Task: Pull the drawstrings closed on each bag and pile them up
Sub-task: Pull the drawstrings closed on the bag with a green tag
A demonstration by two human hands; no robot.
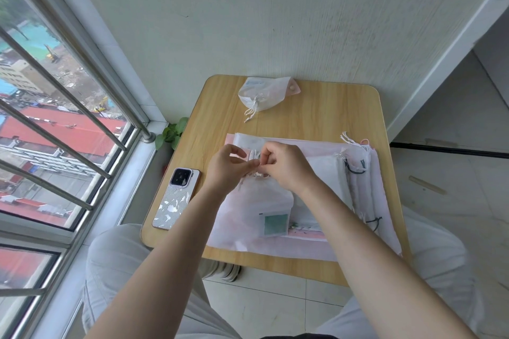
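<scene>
At tabletop (303, 118) centre | left hand (224, 166) and right hand (283, 165) fingers pinching drawstrings (254, 158) of white bag (256, 201) | cinched bag (264, 92) lying far | phone (176, 198) lying left

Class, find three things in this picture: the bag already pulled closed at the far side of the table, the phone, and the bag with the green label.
Closed bag (265, 93): head view, on its gathered white body.
Phone (176, 198): head view, middle of its patterned back.
Green-label bag (256, 201): head view, on its white fabric above the label.
</scene>
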